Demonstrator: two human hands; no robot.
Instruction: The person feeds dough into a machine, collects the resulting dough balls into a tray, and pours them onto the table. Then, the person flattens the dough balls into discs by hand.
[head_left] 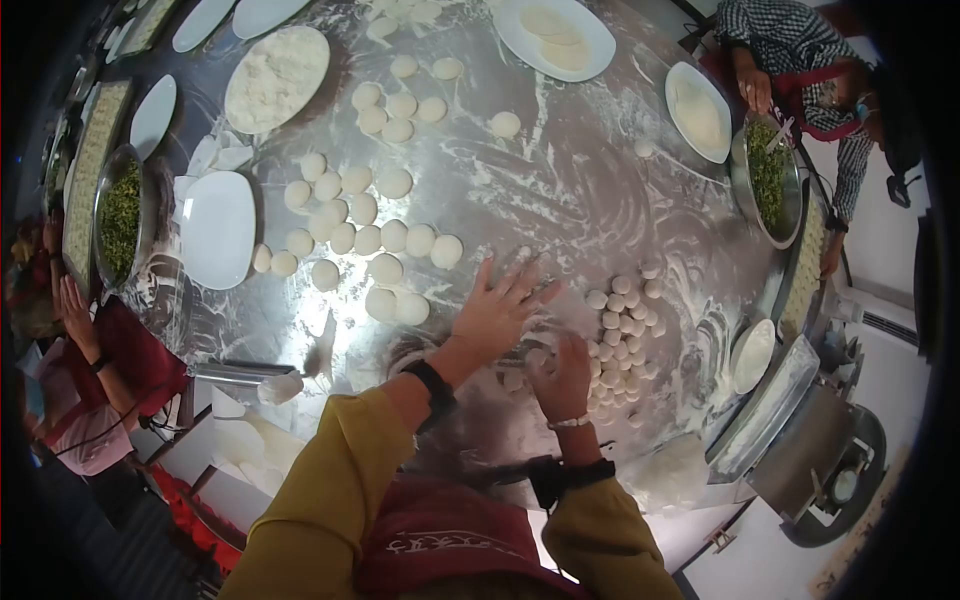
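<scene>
My left hand (493, 312) is over the floured metal table (600, 190), its fingers spread and holding nothing. Beside it on the right, my right hand (562, 380) is curled low over the surface, next to a cluster of small dough balls (622, 340). A small pale piece, probably dough, shows at its fingertips, but I cannot make out whether it is gripped. Flattened dough rounds (394, 236) lie in groups to the left of my left hand and farther back.
A white platter of flour (277, 80) and an unloaded white plate (218, 230) stand left. Bowls of chopped greens (120, 222) (768, 180) flank the table. A rolling pin (240, 375) lies at the near left. Other people (800, 75) are at both sides.
</scene>
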